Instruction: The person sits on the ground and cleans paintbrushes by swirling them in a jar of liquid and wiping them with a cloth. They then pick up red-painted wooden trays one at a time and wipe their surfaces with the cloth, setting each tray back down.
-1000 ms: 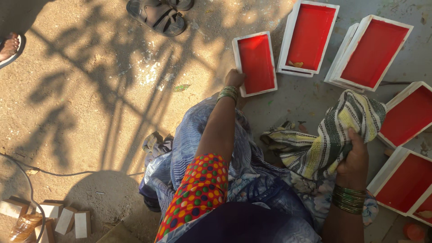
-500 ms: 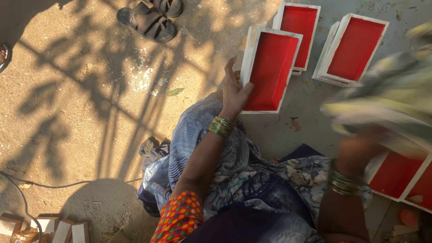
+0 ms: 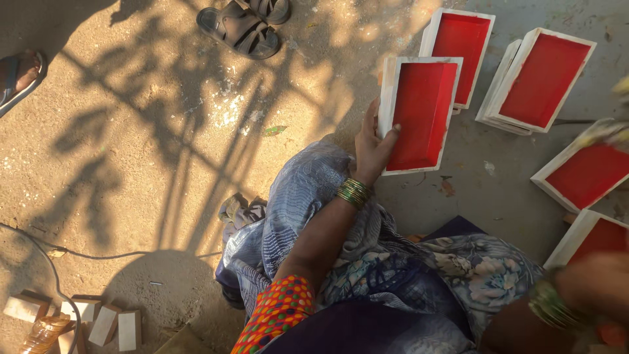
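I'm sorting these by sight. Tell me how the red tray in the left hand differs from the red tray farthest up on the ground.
The held tray is gripped at its left edge by the left hand; the top tray lies untouched on the ground. The held tray shows whole and overlaps the top tray's lower left corner, hiding part of it. The held tray looks larger in the frame. Both are rectangular, red inside, with pale rims.

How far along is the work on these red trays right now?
Several red-lined trays already lie spread on the ground, insides red. In hand: the left hand grips one red tray by its near edge, tilted up off the ground. The right hand is blurred at the lower right edge; whether it holds anything can't be told. What remains can't be judged from here.
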